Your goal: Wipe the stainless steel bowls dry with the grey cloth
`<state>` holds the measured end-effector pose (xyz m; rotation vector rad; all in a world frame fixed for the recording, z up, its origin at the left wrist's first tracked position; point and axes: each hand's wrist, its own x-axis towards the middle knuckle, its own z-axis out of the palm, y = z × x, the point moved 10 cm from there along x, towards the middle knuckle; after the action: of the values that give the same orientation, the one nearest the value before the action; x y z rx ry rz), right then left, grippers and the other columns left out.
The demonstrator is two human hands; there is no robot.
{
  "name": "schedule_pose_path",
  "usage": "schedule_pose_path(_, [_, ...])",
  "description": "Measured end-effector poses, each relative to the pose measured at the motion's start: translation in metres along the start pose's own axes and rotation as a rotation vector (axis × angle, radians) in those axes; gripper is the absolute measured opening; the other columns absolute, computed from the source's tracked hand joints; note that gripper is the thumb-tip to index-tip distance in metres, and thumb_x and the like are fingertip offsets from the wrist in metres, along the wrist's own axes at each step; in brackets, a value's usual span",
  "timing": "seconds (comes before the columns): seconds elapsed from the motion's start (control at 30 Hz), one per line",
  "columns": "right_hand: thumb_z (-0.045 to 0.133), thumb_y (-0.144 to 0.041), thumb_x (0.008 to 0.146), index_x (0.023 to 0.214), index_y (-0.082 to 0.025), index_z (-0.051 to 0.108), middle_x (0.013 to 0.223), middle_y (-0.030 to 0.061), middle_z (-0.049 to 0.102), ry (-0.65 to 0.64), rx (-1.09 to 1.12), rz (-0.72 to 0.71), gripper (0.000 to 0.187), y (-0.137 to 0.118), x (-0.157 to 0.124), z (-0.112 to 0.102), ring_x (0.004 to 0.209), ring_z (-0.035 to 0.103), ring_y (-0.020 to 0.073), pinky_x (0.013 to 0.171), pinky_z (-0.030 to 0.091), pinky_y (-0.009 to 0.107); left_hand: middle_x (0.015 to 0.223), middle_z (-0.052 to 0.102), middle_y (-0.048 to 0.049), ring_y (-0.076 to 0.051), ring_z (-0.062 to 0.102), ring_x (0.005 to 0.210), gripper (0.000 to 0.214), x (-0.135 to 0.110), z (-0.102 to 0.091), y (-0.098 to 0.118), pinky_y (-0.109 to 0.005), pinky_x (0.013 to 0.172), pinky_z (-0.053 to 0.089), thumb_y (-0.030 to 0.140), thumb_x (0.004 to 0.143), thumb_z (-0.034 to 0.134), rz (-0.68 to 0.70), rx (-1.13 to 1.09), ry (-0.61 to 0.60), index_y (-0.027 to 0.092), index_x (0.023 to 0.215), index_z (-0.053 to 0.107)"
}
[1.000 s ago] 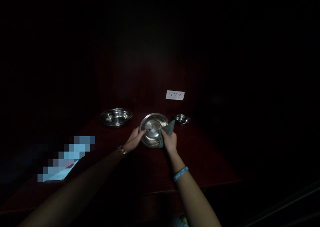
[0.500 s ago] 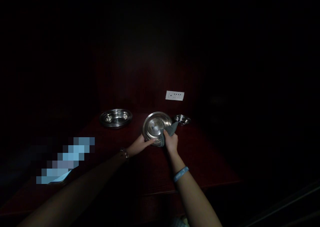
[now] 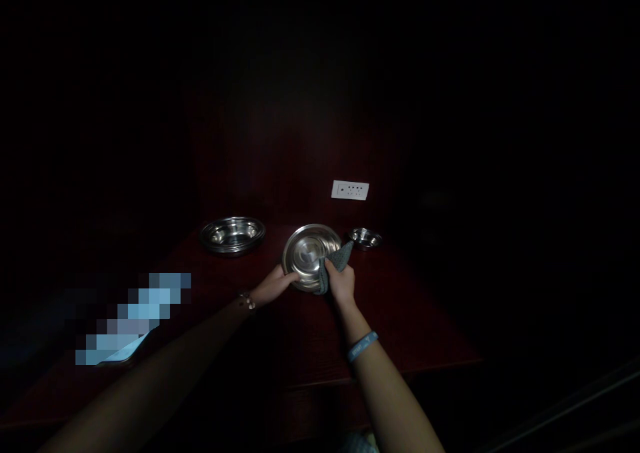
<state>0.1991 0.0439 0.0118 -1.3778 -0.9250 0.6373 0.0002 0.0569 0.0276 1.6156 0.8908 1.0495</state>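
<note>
A shiny steel bowl [image 3: 306,248] is tilted up over the table, its inside facing me. My left hand [image 3: 274,286] grips its lower left rim, thumb on the inner side and the other fingers hidden behind. In my right hand [image 3: 342,283] is a grey-green cloth [image 3: 339,258], bunched under the thumb and pressed against the bowl's right side. Part of the cloth hangs over the lower rim, and a corner sticks out at the upper right.
Stacked steel bowls [image 3: 232,248] stand on the dark red table [image 3: 320,346] at the left. Behind the cloth sits a smaller steel bowl [image 3: 365,238]. A white socket panel [image 3: 350,190] is on the back wall. A lit, pixelated flat object [image 3: 133,326] lies at the left.
The bowl has shifted slightly left, along with my left hand, whose thumb now lies nearer the rim. My right hand and the cloth have moved a little left too.
</note>
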Motion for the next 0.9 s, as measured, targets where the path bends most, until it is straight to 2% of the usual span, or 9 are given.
schedule_pose_path(0.13, [0.073,-0.036,0.07,0.079,-0.012,0.077,0.083,0.0109,0.08,-0.018,0.007,-0.014,0.026,-0.003,-0.002,0.002,0.082,0.076,0.0254,0.07,0.056,0.029,0.123,0.073,-0.0116,-0.032,0.065,0.118,0.048,-0.003,-0.016,0.008,-0.045,0.107,0.048,0.034,0.072,0.063,0.01,0.049,0.041,0.013,0.115,0.068])
schedule_pose_path(0.23, [0.074,-0.035,0.069,0.08,-0.013,0.078,0.084,0.0104,0.08,-0.036,0.015,-0.009,0.025,-0.001,-0.003,0.004,0.082,0.076,0.0247,0.07,0.056,0.029,0.12,0.074,-0.0122,-0.032,0.065,0.117,0.05,-0.001,-0.026,0.017,-0.044,0.107,0.048,0.037,0.076,0.062,0.076,0.1,0.072,0.013,0.119,0.066])
schedule_pose_path(0.37, [0.075,-0.036,0.068,0.079,-0.013,0.077,0.083,0.0104,0.08,-0.048,0.029,-0.007,0.025,0.002,-0.001,0.006,0.081,0.076,0.0252,0.069,0.056,0.029,0.123,0.073,-0.0137,-0.032,0.064,0.12,0.052,0.0,-0.028,0.023,-0.043,0.109,0.046,0.044,0.082,0.061,0.158,0.121,0.076,0.012,0.123,0.064])
schedule_pose_path(0.47, [0.074,-0.038,0.068,0.078,-0.014,0.077,0.084,0.0105,0.08,-0.038,0.03,-0.011,0.026,0.004,0.001,0.005,0.083,0.076,0.0258,0.071,0.057,0.03,0.128,0.07,-0.0149,-0.031,0.063,0.123,0.057,0.0,-0.024,0.017,-0.043,0.111,0.044,0.049,0.087,0.057,0.153,0.111,0.087,0.011,0.129,0.06])
schedule_pose_path(0.6, [0.074,-0.04,0.069,0.083,-0.014,0.077,0.088,0.0124,0.08,-0.008,0.022,-0.015,0.03,0.005,0.003,0.0,0.086,0.076,0.0272,0.075,0.057,0.032,0.146,0.059,-0.0125,-0.026,0.052,0.139,0.065,0.001,-0.018,0.009,-0.039,0.118,0.037,0.049,0.092,0.053,0.148,0.072,0.101,0.016,0.147,0.043])
schedule_pose_path(0.67, [0.073,-0.041,0.07,0.085,-0.013,0.076,0.089,0.0129,0.08,0.001,0.032,-0.023,0.032,0.006,0.005,0.0,0.086,0.076,0.0272,0.076,0.057,0.033,0.15,0.055,-0.0127,-0.026,0.048,0.141,0.068,0.001,-0.014,0.005,-0.038,0.12,0.034,0.049,0.091,0.055,0.138,0.067,0.088,0.016,0.148,0.04])
schedule_pose_path(0.77, [0.073,-0.042,0.07,0.087,-0.013,0.076,0.091,0.0125,0.08,0.007,0.069,-0.022,0.034,0.01,0.006,0.001,0.087,0.076,0.0263,0.078,0.058,0.033,0.15,0.055,-0.0144,-0.027,0.05,0.14,0.069,0.0,-0.003,0.004,-0.042,0.122,0.032,0.046,0.086,0.065,0.136,0.05,0.017,0.015,0.144,0.046])
schedule_pose_path(0.9, [0.075,-0.043,0.069,0.091,-0.013,0.075,0.095,0.0116,0.08,-0.022,0.151,-0.009,0.037,0.016,0.007,0.007,0.089,0.076,0.0246,0.08,0.058,0.032,0.139,0.064,-0.0152,-0.03,0.059,0.131,0.06,-0.005,0.02,0.007,-0.05,0.121,0.033,0.04,0.078,0.076,0.149,-0.026,-0.164,0.014,0.13,0.061])
